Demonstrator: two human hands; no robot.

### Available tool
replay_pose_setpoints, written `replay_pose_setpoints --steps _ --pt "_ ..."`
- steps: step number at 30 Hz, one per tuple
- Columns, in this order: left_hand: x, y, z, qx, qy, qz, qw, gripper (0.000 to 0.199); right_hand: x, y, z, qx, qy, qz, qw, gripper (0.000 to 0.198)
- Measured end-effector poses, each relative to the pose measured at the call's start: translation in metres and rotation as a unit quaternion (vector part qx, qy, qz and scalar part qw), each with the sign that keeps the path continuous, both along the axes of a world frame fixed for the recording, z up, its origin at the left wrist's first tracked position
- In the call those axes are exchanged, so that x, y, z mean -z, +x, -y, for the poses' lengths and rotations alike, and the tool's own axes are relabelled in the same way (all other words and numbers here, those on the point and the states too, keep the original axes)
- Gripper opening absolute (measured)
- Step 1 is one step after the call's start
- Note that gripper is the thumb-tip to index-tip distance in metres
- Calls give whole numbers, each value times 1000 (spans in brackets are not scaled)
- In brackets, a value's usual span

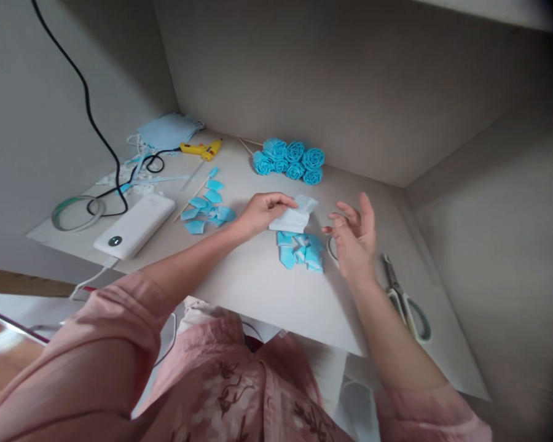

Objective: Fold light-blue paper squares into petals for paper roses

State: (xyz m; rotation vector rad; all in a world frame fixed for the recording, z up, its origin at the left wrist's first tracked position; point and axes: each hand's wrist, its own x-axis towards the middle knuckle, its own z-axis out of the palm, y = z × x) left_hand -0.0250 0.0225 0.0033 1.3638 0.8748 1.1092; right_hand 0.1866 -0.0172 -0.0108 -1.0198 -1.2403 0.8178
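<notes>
My left hand (267,212) pinches a thin white and pale blue sheet (295,220), which looks like a piece cut from a face mask. Just below the sheet lies a pile of small cut blue pieces (299,250). To the right, my right hand (354,239) is raised with its fingers apart and nothing in it. A ring-shaped item, perhaps a tape roll (332,250), is partly hidden behind that hand. More blue petal-shaped pieces (212,205) are scattered left of my left hand, beside a thin stick (188,202) with a blue tip.
Blue rolled flowers (295,161) on sticks lie at the back wall. A yellow glue gun (201,149), folded face masks (170,130), a white power bank (136,226) and a tape roll (78,213) are on the left. Scissors (404,301) lie on the right.
</notes>
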Motion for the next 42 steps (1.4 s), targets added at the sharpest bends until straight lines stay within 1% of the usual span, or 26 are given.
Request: replay_pose_setpoints --steps 3,7,10,12,14,16,17,19,22,25,27,29,31,32,33,34,35,37,39,40,41,42 --pt "-7 -6 -3 -48 -7 -8 999 19 1 1 -1 4 -12 -25 1000 67" --pt "-11 -10 -7 -63 -28 3 998 16 2 0 -2 2 -21 -29 999 60" --pt "-14 -18 -11 -69 2 64 996 11 4 1 -3 -5 -22 -48 999 56" --pt "-16 -26 -16 -45 27 94 994 11 6 2 -4 -3 -23 -49 999 55" --pt "-18 -34 -21 -3 37 67 997 14 8 4 -6 8 -20 -27 999 55" --pt "-17 -39 -25 42 33 -24 998 19 9 7 -9 24 -12 13 1000 54" --pt "-16 -41 -27 47 26 -70 996 22 9 8 -11 31 -7 37 999 53" --pt "-10 -40 -31 19 25 -123 992 27 8 11 -16 36 3 90 995 49" --pt "0 -33 -33 -42 42 -128 990 31 5 12 -30 21 2 173 985 44" --pt "7 -24 -31 -60 37 -131 989 30 -1 8 -52 7 -20 284 959 45" --pt "10 -20 -28 -58 35 -133 989 30 -4 3 -68 19 -37 365 930 51" --pt "13 -16 -26 -47 38 -135 989 30 -7 -3 -82 33 -64 446 892 54" --pt "15 -14 -24 -32 41 -141 989 29 -8 -9 -93 40 -103 521 847 51" --pt "16 -14 -24 -28 41 -145 988 29 -8 -12 -96 41 -121 546 828 47" --pt "16 -13 -24 -26 41 -149 988 29 -6 -15 -99 41 -134 562 815 43" --pt "17 -13 -24 -27 41 -153 987 29 -5 -18 -101 41 -142 568 809 37" --pt "18 -13 -24 -29 42 -155 987 29 -4 -19 -102 41 -146 565 811 30" --pt "20 -13 -26 -28 47 -153 987 28 -2 -21 -103 39 -147 550 821 17" --pt "20 -12 -27 -37 61 -154 986 27 -2 -21 -99 33 -146 529 835 12" --pt "20 -12 -28 -49 74 -146 985 26 -4 -21 -96 29 -144 513 846 13" --pt "19 -11 -28 -62 88 -129 986 25 -6 -20 -91 24 -140 484 864 14" --pt "18 -9 -27 -72 99 -105 987 27 -10 -20 -86 18 -132 442 887 15"
